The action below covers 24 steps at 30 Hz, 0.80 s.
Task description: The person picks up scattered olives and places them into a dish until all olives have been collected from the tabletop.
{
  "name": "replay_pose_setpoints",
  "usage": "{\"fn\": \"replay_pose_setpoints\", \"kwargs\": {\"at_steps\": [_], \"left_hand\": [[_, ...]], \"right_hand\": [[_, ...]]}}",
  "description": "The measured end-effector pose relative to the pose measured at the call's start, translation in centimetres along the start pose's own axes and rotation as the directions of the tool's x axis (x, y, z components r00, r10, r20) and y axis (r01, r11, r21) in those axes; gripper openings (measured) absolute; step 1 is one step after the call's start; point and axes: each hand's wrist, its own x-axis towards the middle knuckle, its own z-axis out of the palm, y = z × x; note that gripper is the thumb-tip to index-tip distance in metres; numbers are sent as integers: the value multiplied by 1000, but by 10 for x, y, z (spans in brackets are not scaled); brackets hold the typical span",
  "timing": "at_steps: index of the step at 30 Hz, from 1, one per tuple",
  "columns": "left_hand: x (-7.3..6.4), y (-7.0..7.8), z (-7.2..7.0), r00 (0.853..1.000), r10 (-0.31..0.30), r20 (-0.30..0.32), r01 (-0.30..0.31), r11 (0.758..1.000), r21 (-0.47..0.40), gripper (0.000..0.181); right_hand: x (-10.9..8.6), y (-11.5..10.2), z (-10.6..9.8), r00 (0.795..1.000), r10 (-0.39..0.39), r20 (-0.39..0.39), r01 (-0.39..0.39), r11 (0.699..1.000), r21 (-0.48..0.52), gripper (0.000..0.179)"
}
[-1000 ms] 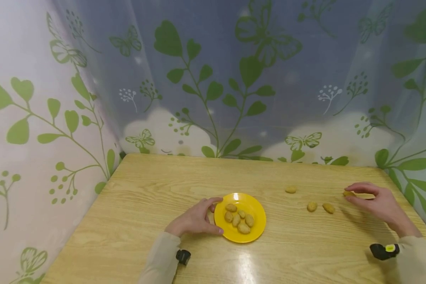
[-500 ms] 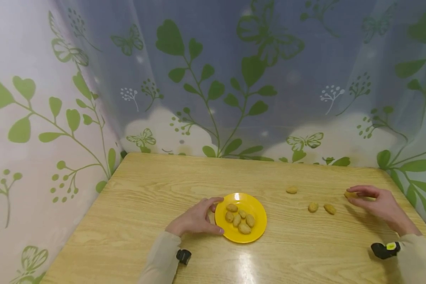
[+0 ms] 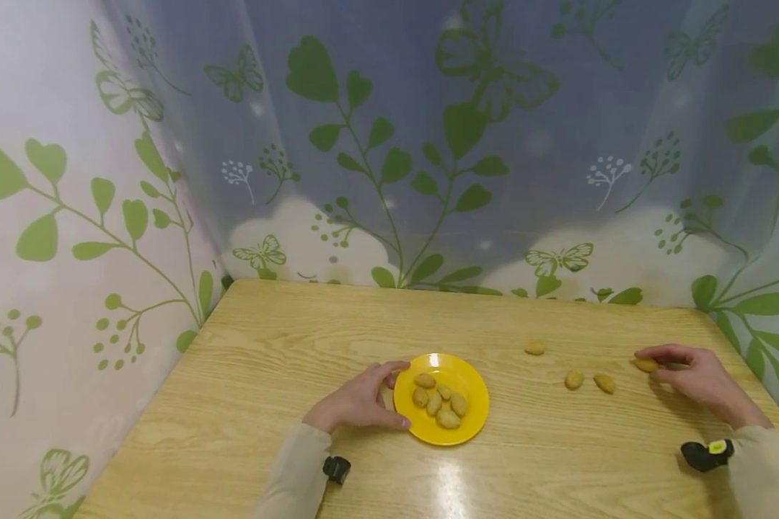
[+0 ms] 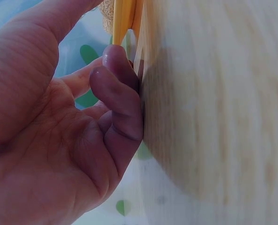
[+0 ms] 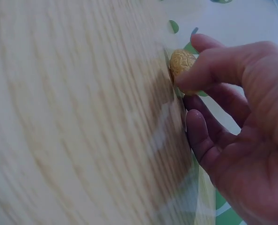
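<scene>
Gripping the yellow plate (image 3: 472,382) at nine o'clock, the left hand (image 3: 358,398) likely steadies it while the right hand (image 3: 701,378) pinches a wrinkly lump (image 3: 645,365) out at three o'clock.

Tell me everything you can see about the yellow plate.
The yellow plate is small, round and glossy, perhaps plastic, with a raised rim around a shallow well and a bright glare near its far edge. It sits right way up on the wood-grain table. Six tan, nut-like lumps lie in it, mostly toward its left side. The person's left hand holds it at the left rim with thumb and fingers. No damage shows at this size.
</scene>
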Motion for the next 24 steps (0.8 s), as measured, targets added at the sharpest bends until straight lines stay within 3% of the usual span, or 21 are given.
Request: {"fn": "replay_pose_setpoints", "kwargs": {"at_steps": [8, 24], "left_hand": [[-1, 1, 0, 1000, -4, -2, 4, 1000, -1, 92], [0, -2, 1, 1000, 2, -5, -2, 1000, 8, 93]], "right_hand": [[1, 3, -2, 999, -24, 47, 22, 999, 40, 26], [-2, -13, 1, 995, 31, 93, -19, 992, -122, 41]]}}
